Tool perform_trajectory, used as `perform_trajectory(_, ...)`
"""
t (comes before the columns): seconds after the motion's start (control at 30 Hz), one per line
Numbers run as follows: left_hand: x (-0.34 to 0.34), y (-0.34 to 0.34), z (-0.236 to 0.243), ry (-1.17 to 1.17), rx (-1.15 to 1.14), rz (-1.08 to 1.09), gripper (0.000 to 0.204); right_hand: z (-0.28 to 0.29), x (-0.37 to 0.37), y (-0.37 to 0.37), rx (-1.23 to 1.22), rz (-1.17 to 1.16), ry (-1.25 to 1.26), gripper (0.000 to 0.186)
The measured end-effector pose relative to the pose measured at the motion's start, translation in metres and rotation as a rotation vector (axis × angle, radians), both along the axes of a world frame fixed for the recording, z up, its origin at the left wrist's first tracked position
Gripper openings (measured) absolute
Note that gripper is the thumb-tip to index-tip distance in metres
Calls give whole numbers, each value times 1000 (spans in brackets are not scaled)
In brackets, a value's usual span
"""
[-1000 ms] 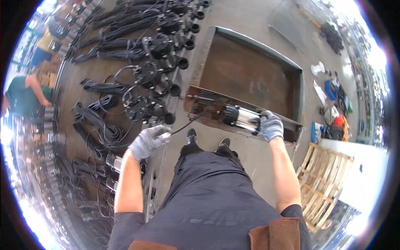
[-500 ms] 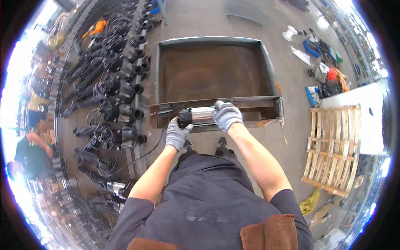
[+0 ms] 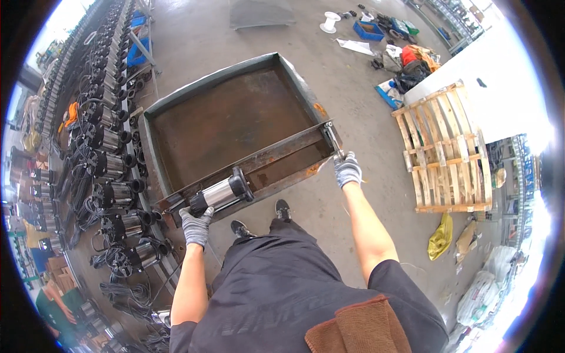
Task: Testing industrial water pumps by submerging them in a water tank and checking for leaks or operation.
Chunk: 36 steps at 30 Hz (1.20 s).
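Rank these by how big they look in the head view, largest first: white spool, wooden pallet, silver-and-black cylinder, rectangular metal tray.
1. Rectangular metal tray
2. Wooden pallet
3. Silver-and-black cylinder
4. White spool, which lies farther off

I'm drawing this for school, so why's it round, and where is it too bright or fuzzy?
In the head view, a fisheye lens makes the round shape with dark corners; in that view, white glare washes out the left and right rims; also there, the pump looks fairly clear, its metal shining, while the co-worker at lower left looks hazy.
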<state>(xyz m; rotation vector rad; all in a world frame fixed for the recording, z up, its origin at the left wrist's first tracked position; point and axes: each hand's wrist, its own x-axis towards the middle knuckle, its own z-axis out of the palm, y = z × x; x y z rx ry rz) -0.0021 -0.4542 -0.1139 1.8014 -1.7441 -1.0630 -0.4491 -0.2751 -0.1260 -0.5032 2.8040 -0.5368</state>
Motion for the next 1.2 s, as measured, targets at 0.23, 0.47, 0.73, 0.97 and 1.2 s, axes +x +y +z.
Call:
perform_trajectory(0.23,-13,-32,134,-743,28,-611,57,50,-16,-37,240,145,-80,52)
perform_trajectory(0.47,-86,38,423,-621,-585,-1311,41,12,-38,-41,344,74,-183,53)
perform_trajectory(0.73,-111,35,418,-730,-447,-1426,41,-30,-47,-25,263,435,-82,41)
perform_trajectory(0.97,-87,30,427,-752,-441,-1369,40,25,35,-25,-135,555,-276,28)
perform_trajectory(1.2,-70,23,431,-734,-427,-1310,39,1,74,-31,-268,492,-211,25)
